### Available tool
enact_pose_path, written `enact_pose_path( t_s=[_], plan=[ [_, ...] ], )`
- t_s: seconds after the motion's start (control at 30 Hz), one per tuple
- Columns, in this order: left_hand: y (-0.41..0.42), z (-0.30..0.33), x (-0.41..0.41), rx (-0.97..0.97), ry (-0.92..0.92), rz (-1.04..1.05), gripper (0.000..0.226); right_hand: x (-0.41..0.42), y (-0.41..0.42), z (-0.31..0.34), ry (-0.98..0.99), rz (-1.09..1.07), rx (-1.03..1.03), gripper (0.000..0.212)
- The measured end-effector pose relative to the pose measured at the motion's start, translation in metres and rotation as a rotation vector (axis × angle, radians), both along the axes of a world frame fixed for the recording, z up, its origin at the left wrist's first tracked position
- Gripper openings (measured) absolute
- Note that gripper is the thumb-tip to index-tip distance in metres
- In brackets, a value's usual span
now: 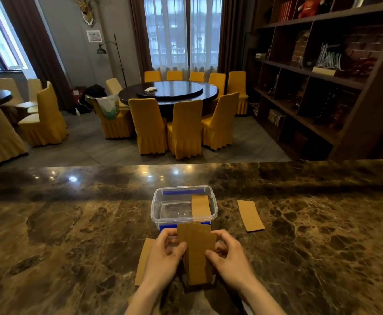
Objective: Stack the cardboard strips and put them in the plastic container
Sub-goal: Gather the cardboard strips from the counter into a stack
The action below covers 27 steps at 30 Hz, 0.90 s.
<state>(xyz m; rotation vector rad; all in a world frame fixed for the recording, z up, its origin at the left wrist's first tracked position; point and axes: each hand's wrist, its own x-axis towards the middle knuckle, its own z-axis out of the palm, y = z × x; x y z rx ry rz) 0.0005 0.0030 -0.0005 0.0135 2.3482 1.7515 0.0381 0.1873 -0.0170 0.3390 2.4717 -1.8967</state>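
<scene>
A person's left hand [163, 255] and right hand [230, 258] held a small stack of cardboard strips [198, 253] upright between them at the near edge of a dark marble table [72, 223], each grip closed on a long side of the stack, thumbs in front and fingers curled behind. Just beyond the stack stood a clear plastic container [158, 212] with blue clips, its lid off; one strip [200, 205] leaned inside against its right wall. Another strip [250, 215] lay flat on the table to the container's right, apart from it. A further strip [143, 260] lay flat under the left hand, partly hidden by it. Behind the table, yellow-covered chairs [149, 126] ringed a round dining table [169, 92].
</scene>
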Motion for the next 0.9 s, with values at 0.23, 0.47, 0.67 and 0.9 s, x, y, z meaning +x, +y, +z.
enact_pose_path(
  t_s=[0.23, 0.47, 0.67, 0.9],
  plan=[
    [-0.059, -0.001, 0.011, -0.485, -0.036, -0.209, 0.055, -0.002, -0.009, -0.004, -0.046, -0.053, 0.034, 0.028],
    [-0.086, -0.006, 0.024, -0.929, -0.062, -0.550, 0.087, 0.000, -0.033, -0.007, -0.068, 0.021, 0.062, 0.028],
    [-0.090, -0.013, 0.036, -0.981, -0.010, -0.543, 0.063, 0.005, -0.043, -0.006, -0.061, 0.031, 0.063, 0.029],
    [-0.086, -0.013, 0.032, -0.940, -0.111, -0.523, 0.096, 0.010, -0.043, -0.001, -0.035, 0.026, 0.037, 0.027]
  ],
)
